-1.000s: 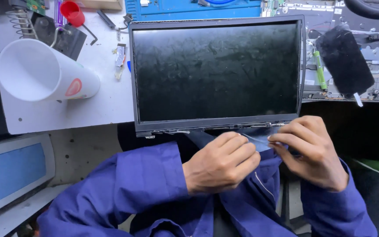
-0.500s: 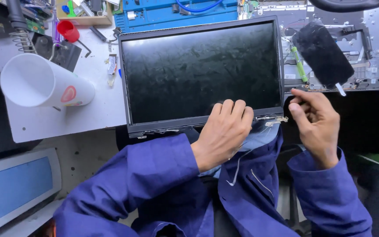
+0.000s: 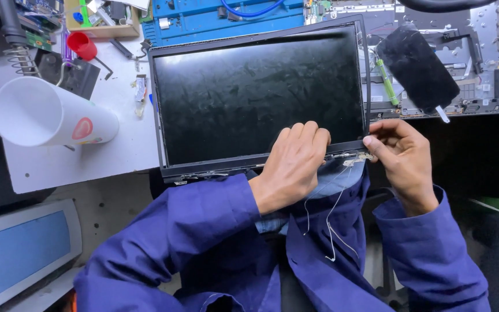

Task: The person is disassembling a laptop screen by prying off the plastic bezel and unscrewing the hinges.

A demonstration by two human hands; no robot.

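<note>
Your two hands at the near edge of a laptop screen panel

Your left hand (image 3: 293, 167) lies with fingers bent over the bottom edge of the dark screen panel (image 3: 258, 95), which leans from the white table (image 3: 88, 159) toward your lap. Your right hand (image 3: 402, 156) pinches its lower right corner. Thin wires (image 3: 330, 219) hang down; a white cup (image 3: 47, 112) lies left.

Cup (image 3: 47, 112) left of screen panel (image 3: 258, 95), phone (image 3: 424, 68) right, tablet (image 3: 21, 251) below cup
</note>
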